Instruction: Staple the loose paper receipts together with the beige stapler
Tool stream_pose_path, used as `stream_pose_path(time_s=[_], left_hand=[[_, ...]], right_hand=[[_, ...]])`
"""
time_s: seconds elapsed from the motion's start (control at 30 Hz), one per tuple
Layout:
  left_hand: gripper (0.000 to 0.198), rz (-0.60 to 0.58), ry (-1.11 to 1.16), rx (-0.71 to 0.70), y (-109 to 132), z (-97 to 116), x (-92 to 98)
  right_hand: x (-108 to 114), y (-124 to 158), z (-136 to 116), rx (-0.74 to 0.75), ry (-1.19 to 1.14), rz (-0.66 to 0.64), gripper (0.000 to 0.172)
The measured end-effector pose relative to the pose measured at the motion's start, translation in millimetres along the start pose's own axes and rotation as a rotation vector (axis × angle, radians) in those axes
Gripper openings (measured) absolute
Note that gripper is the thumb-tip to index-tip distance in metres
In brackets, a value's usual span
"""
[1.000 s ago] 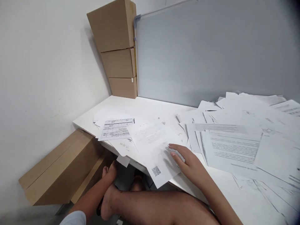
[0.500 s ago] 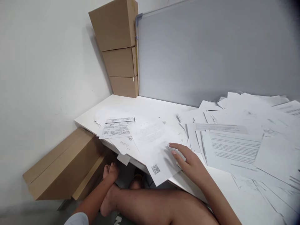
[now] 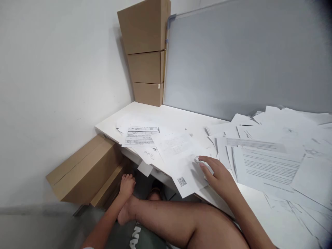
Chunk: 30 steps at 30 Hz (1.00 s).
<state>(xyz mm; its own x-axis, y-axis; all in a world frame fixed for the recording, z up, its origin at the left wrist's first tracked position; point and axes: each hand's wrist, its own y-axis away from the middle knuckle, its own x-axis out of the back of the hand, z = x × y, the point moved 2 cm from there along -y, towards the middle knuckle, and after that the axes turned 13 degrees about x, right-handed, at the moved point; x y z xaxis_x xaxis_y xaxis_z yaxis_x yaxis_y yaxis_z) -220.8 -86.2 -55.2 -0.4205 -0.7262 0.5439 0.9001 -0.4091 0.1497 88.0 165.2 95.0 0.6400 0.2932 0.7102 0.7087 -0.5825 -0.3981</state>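
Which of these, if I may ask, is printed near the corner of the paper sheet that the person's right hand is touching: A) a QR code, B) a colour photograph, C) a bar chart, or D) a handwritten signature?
A: a QR code shows in black and white near the lower corner of the paper sheet, just beside the right hand.

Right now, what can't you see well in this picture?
Head view:
The white thing under the right hand: the fingers hide most of it.
The words on the papers: too small and blurry to read.
The QR code: too small to read.
The left hand: outside the picture's edge.
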Motion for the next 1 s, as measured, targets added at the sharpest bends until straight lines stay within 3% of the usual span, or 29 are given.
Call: stream_pose_path(time_s=[0.1, 0.17, 0.27, 0.33, 0.4, 0.5, 0.57, 0.67, 0.77, 1.0], left_hand=[[0.021, 0.030, 0.064, 0.062, 49.0, -25.1, 39.4], [0.028, 0.110, 0.154, 0.193, 91.4, -49.8, 63.8], [0.046, 0.213, 0.355, 0.445, 154.7, -78.0, 86.6], [0.052, 0.259, 0.511, 0.576, 187.8, -80.1, 95.5], [0.055, 0.288, 0.666, 0.636, 211.3, -65.1, 105.2], [0.057, 0.236, 0.954, 0.615, 233.5, -17.3, 125.9], [0.055, 0.087, 1.263, 0.492, 244.5, 21.6, 141.6], [0.058, 0.043, 1.417, 0.316, 263.3, 64.3, 164.6], [0.061, -0.001, 1.450, 0.199, 281.9, 80.8, 176.6], [0.073, -0.133, 1.465, -0.072, 309.0, 89.1, 185.8]], right_hand=[[-0.9, 1.1, 5.9, 0.022, 0.054, 0.003, 0.046], [-0.2, 2.7, 10.4, -0.025, 0.068, -0.003, 0.048], [2.4, 5.7, 11.7, -0.141, 0.075, -0.059, 0.048], [4.8, 7.9, 6.9, -0.178, 0.078, -0.109, 0.049], [7.4, 10.1, -0.7, -0.185, 0.073, -0.124, 0.049], [10.1, 12.7, -11.0, -0.200, 0.061, -0.119, 0.050], [10.8, 13.7, -14.9, -0.228, 0.069, -0.146, 0.051], [11.8, 14.4, -17.3, -0.246, 0.089, -0.185, 0.053], [13.1, 14.4, -17.9, -0.226, 0.125, -0.212, 0.053], [14.5, 11.4, -19.1, -0.292, 0.203, -0.289, 0.056]])
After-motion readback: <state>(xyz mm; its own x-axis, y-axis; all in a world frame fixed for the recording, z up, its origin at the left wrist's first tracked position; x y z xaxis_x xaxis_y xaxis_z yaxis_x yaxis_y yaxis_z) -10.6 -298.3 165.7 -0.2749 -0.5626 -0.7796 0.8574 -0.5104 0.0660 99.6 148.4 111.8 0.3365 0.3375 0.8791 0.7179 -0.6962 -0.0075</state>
